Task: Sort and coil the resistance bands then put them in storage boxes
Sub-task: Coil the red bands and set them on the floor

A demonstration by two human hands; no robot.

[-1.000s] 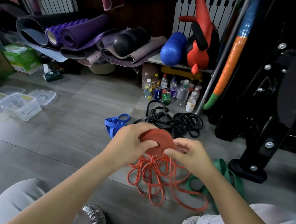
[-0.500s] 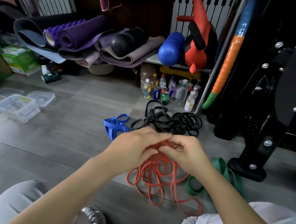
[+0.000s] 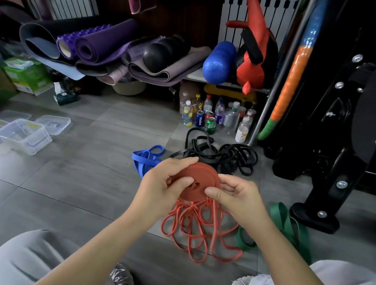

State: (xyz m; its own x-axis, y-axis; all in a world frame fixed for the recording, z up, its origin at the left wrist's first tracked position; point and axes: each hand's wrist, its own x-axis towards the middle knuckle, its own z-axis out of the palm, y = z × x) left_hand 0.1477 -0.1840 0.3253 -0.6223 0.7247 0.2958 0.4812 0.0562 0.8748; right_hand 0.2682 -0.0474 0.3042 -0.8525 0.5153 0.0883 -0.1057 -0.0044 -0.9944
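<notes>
The red resistance band [image 3: 197, 182] is held up at the middle of our view. Most of it is wound into a flat, smooth rubber disc, and the rest hangs at 6 o'clock in thin loose loops that reach the floor [image 3: 77, 175]. Our left hand [image 3: 164, 184] grips the disc's 9 o'clock edge, with the fingers curled behind it and the thumb pressed on its face. Our right hand [image 3: 235, 196] pinches the 3 o'clock edge between thumb and fingertips.

From the disc, a black steel machine [image 3: 349, 144] with bolted plates fills 2 to 3 o'clock. The floor is large grey matte tiles with thin joints, and glare shows at 9 o'clock. Rolled foam mats [image 3: 99, 44] in purple, grey and black, one of them studded, are stacked at 11 o'clock. A pebbled blue roller [image 3: 217, 62] stands at 12 o'clock.

A tangle of black bands [image 3: 230, 157] lies on the tiles just beyond the disc at 1 o'clock. A wide, flat green band [image 3: 288, 225] lies folded at 4 o'clock. A blue band [image 3: 146, 158] lies at 10 o'clock, partly hidden behind our left hand.

Clear plastic boxes [image 3: 23, 136] and a loose lid [image 3: 53, 122] sit well apart at 9 o'clock. We cannot tell what is in them. Bottles and cans [image 3: 219, 116] cluster at 12 o'clock.
</notes>
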